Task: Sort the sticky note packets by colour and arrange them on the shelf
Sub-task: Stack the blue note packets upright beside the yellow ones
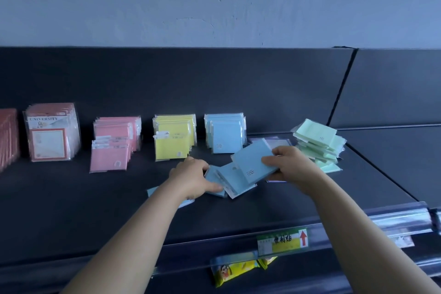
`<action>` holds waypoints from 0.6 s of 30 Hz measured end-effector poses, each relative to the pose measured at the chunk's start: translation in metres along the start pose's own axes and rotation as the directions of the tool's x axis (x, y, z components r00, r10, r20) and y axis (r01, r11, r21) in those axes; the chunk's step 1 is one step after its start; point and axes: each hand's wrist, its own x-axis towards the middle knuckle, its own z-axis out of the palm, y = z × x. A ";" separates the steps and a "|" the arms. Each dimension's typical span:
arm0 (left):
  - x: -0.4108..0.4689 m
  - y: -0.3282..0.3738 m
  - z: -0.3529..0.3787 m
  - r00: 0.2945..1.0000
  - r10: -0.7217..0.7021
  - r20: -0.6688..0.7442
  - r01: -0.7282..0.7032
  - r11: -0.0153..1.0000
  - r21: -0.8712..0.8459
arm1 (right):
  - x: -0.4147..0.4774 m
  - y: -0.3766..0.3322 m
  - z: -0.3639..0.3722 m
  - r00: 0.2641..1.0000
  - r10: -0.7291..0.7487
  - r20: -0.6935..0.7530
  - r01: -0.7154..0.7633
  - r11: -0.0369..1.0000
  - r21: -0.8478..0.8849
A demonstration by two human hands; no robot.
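Note:
On the dark shelf (pixel 71 198) stand upright rows of sticky note packets: pink (pixel 112 148), yellow (pixel 173 137) and blue (pixel 225 133). A loose heap of green packets (pixel 319 143) lies at the right. In front of the blue row, several blue packets (pixel 235 178) lie fanned out. My right hand (pixel 290 162) grips the top blue packet (pixel 253 160) of the fan, tilted up. My left hand (pixel 194 178) presses on the fan's left end. One more blue packet (pixel 152 191) lies partly under my left forearm. A pale purple packet (pixel 278 143) shows behind my right hand.
At the far left stand red-framed "University" note packs (pixel 51 133) and a red stack (pixel 8 138). The shelf's front rail carries a green-yellow price label (pixel 282 241). Yellow packaged goods (pixel 236 270) hang below. A second shelf section (pixel 391 150) adjoins on the right.

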 end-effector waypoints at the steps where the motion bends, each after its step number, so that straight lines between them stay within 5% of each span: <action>1: 0.000 -0.001 0.001 1.000 0.011 0.008 -0.010 1.000 -0.023 | -0.002 0.002 0.004 0.999 0.025 0.020 -0.025 0.999 0.021; 6: -0.006 -0.019 -0.006 0.997 -0.040 -0.063 0.030 0.988 -0.150 | -0.005 0.008 0.024 0.996 0.070 0.057 -0.073 0.996 0.055; 14: -0.037 -0.064 -0.036 0.985 -0.162 0.052 0.159 0.985 0.061 | -0.001 0.005 0.046 0.995 0.089 0.035 -0.093 0.989 0.114; 18: -0.040 -0.068 -0.035 0.989 -0.147 -0.024 0.145 0.987 -0.065 | -0.003 0.002 0.051 0.997 0.078 0.007 -0.078 0.985 0.153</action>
